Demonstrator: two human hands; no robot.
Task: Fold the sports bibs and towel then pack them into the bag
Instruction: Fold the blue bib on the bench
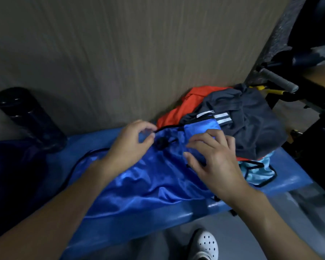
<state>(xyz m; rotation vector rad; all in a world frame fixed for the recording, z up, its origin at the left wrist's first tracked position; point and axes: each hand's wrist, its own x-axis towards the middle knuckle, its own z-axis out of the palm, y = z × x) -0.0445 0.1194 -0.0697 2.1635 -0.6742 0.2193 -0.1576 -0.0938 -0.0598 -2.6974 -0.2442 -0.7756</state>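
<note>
A shiny blue drawstring bag (139, 186) lies flat on the blue bench (289, 181), its mouth toward the wall. My left hand (131, 145) pinches the black drawstring (165, 128) beside the black cord lock (162, 143). My right hand (214, 162) grips the bag's gathered mouth just right of the lock. Behind the bag sits a heap of clothes: an orange bib (188, 106), a dark grey garment with white stripes (251, 124), and a light blue bib with black trim (261, 173) underneath at the right.
A dark bottle (30, 119) stands on the bench at the left against the wood-grain wall (139, 53). Dark blue cloth (11, 175) lies at the far left. Gym equipment with a grey handle (278, 79) stands right. My white shoe (204, 244) is below the bench.
</note>
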